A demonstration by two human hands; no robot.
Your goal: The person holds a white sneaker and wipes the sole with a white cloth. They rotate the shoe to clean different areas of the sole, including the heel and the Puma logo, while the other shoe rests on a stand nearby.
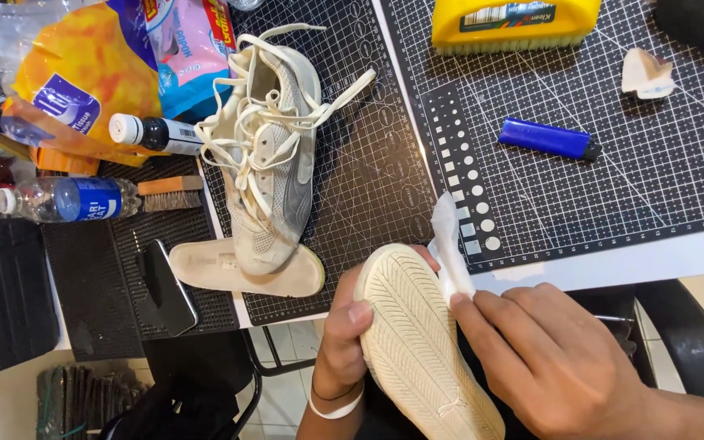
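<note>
My left hand [341,341] grips a white shoe [417,342] turned sole up, with the thumb on the ribbed cream sole. Pressing a white wipe [448,244] against the shoe's right edge near the toe is my right hand [543,358]. The shoe hangs over the table's front edge above my lap. A second white and grey shoe [275,163] with loose laces lies on its side on the black cutting mat [368,163], with a cream insole [242,273] under its heel end.
On the mat lie a blue lighter [547,138], a yellow scrub brush [515,20] and a small white scrap [647,73]. At left are a phone [163,285], a water bottle [63,200], a small brush [171,194], a black bottle [156,133] and plastic bags [107,65].
</note>
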